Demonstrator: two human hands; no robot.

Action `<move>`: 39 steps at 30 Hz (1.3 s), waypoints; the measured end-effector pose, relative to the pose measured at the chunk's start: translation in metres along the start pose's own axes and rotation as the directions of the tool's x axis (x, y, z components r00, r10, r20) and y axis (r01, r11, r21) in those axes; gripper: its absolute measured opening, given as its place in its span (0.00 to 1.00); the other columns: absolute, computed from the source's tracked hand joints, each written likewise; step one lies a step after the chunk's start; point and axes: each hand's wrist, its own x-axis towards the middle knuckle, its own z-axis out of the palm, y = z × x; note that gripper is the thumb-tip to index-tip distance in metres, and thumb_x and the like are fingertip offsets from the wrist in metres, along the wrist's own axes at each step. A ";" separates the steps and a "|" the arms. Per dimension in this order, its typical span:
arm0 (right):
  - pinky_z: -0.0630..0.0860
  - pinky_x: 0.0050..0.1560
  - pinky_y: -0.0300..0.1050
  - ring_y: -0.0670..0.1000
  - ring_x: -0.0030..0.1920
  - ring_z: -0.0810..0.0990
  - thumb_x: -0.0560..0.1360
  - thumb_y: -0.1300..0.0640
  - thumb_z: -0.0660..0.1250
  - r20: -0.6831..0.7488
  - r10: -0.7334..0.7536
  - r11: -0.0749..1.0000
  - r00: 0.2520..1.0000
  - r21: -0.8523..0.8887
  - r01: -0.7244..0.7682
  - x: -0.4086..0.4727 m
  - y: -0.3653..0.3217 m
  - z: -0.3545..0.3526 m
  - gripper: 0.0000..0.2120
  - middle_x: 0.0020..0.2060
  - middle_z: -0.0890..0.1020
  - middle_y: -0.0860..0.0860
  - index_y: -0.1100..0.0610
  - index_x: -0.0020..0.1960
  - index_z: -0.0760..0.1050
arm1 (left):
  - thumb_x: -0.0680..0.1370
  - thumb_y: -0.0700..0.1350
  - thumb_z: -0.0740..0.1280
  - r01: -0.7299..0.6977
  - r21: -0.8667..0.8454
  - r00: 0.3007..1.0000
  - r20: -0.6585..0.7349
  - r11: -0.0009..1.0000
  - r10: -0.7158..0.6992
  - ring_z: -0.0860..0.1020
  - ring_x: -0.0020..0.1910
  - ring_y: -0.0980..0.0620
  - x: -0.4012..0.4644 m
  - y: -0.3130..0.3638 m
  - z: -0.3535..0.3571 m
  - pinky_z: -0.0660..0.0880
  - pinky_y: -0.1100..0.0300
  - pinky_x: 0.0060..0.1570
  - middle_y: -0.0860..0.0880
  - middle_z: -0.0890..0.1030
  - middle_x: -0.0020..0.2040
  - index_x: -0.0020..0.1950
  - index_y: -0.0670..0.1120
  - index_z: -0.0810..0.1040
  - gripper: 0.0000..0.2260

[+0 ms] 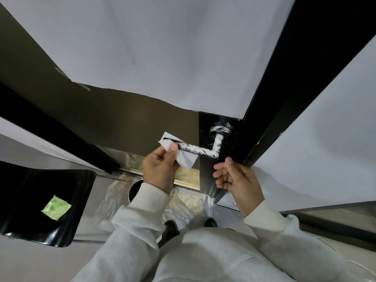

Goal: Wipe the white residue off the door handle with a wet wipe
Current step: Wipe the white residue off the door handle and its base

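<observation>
At lever's free end, left hand [160, 169] pinched wet wipe [183, 157] against door handle [200, 150]; right hand [237, 181] hovered loosely curled, empty. White residue [217, 142] coated lever, neck, rose. Best: wrap wipe around, drag toward bend, refold.

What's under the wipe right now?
The free end of the door handle; the wipe, pinched by the left hand, wraps it. Any residue beneath is hidden.

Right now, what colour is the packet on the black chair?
The packet is light green with white patches, seen in the head view on the chair.
</observation>
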 end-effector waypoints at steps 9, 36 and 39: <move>0.79 0.38 0.43 0.51 0.34 0.79 0.74 0.42 0.62 -0.006 0.002 1.000 1.000 -0.010 -0.002 -0.001 0.003 0.000 0.24 0.35 0.84 0.57 0.62 0.48 0.83 | 0.80 0.48 0.67 0.091 0.036 0.994 -0.063 0.995 -0.089 0.83 0.34 0.49 0.008 0.020 0.004 0.81 0.57 0.34 0.44 0.83 0.34 0.42 0.38 0.80 0.14; 0.78 0.39 0.45 0.56 0.37 0.79 0.76 0.43 0.62 -0.087 -0.016 1.000 0.996 0.008 0.016 0.001 0.000 -0.005 0.25 0.37 0.84 0.59 0.64 0.47 0.83 | 0.82 0.46 0.60 -0.844 0.461 0.432 0.887 -0.273 0.164 0.77 0.66 0.43 0.021 0.066 -0.044 0.74 0.48 0.65 0.43 0.78 0.68 0.70 0.40 0.75 0.19; 0.79 0.40 0.46 0.55 0.37 0.79 0.76 0.42 0.61 -0.070 -0.016 1.000 0.997 -0.019 0.014 0.001 0.001 -0.005 0.24 0.37 0.84 0.59 0.63 0.47 0.83 | 0.82 0.45 0.61 -0.899 0.413 0.392 0.907 -0.143 0.157 0.75 0.70 0.46 0.028 0.066 -0.047 0.73 0.48 0.66 0.44 0.76 0.70 0.71 0.41 0.74 0.19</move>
